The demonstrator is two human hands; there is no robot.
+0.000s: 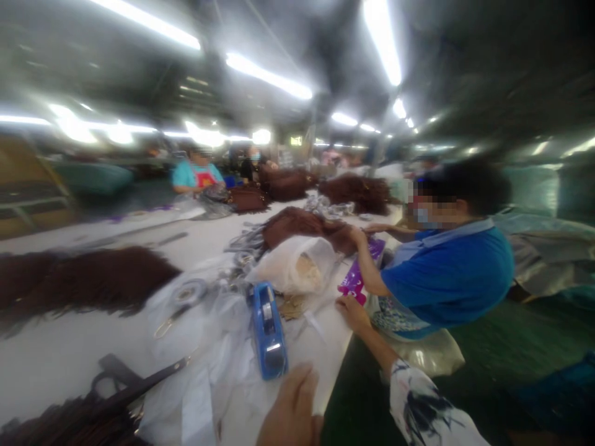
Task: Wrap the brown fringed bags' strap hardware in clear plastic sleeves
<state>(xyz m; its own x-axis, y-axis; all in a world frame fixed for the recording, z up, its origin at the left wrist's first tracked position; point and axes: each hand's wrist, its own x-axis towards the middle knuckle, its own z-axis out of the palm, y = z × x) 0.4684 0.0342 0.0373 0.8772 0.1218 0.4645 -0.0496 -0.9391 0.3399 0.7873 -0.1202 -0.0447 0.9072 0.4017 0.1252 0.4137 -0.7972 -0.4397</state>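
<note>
My right hand (356, 316) reaches to the table's near right edge. Its fingers are closed at the lower end of a purple and pink plastic bag (357, 279), which lies by a co-worker's arm. Low in the middle, my left hand (292, 406) is blurred, its fingers stretched out and holding nothing visible. Just beyond it on the table lies a blue tape dispenser (269, 334). A white plastic bag (288, 263) stands behind the dispenser, with its mouth facing me. Thin clear plastic wrap (209, 347) is spread to the left of the dispenser.
A co-worker in a blue shirt (450, 272) stands close on the right, hands on a brown fringed piece (292, 229). More dark brown fringed pieces (88, 275) lie at the left. Another person in turquoise (179, 176) works across the white table (153, 232).
</note>
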